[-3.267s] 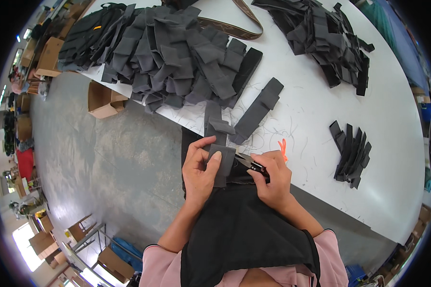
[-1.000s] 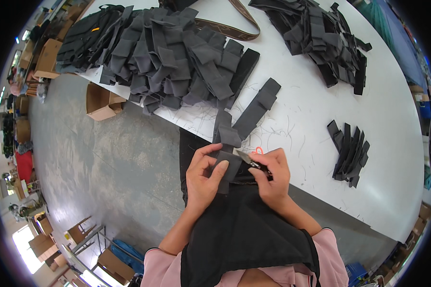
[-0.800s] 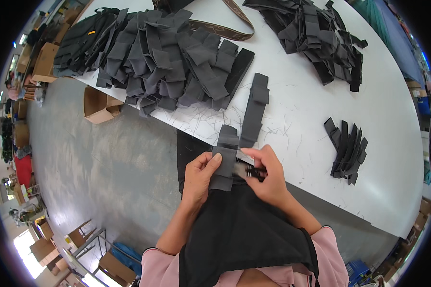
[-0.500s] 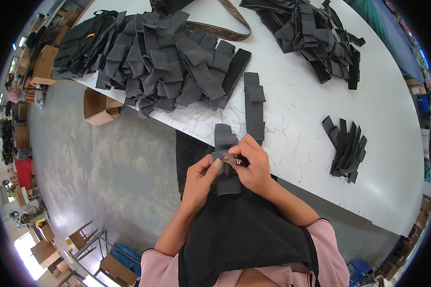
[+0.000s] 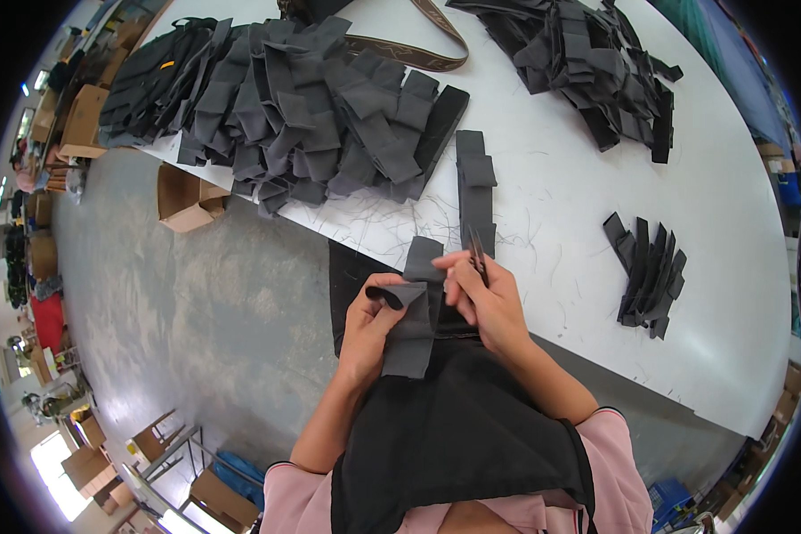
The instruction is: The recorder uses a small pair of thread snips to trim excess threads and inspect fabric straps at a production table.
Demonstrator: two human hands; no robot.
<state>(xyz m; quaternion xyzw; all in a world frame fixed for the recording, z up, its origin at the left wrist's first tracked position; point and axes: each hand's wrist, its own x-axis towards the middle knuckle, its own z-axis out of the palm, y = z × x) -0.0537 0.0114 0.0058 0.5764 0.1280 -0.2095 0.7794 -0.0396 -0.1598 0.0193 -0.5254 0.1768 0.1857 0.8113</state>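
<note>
My left hand (image 5: 372,322) holds a grey cloth piece (image 5: 416,313) at the near edge of the white table (image 5: 561,191), over my black apron (image 5: 454,436). My fingers are closed on its left side. My right hand (image 5: 485,298) pinches a small dark tool (image 5: 477,254) just above the cloth. A big pile of grey pieces (image 5: 320,107) lies further back on the table.
</note>
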